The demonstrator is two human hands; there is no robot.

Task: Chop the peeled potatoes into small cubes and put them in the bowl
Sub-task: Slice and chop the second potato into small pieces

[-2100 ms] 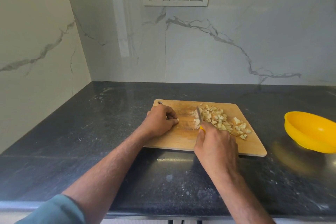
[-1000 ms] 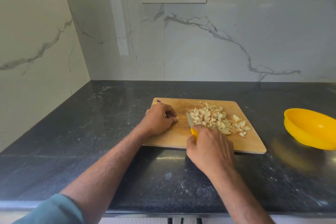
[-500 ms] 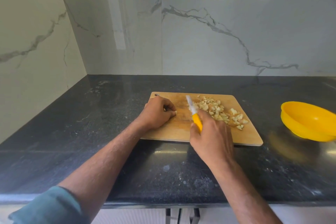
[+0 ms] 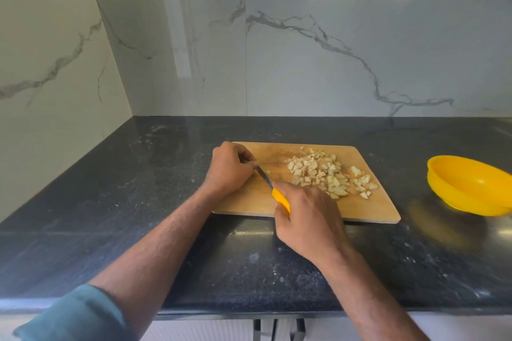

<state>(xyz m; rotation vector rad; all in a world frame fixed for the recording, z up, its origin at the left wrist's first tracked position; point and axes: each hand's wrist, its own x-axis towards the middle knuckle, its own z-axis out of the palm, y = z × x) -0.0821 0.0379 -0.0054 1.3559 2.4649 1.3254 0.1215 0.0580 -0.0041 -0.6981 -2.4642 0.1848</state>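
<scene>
A person's right hand [image 4: 307,219] grips a yellow-handled knife [image 4: 273,188] beside the curled left hand [image 4: 228,167], whose hold is hidden, while light, likely slippery potato cubes [image 4: 322,171] crowd the cutting board [image 4: 368,209], best scooped underneath.

Left hand [image 4: 228,167] curled knuckles-up, fingertips tucked under and pinching something too small to make out, right hand [image 4: 307,220] wrapped around a knife handle, both forearms reaching forward, teal sleeve on left arm
</scene>
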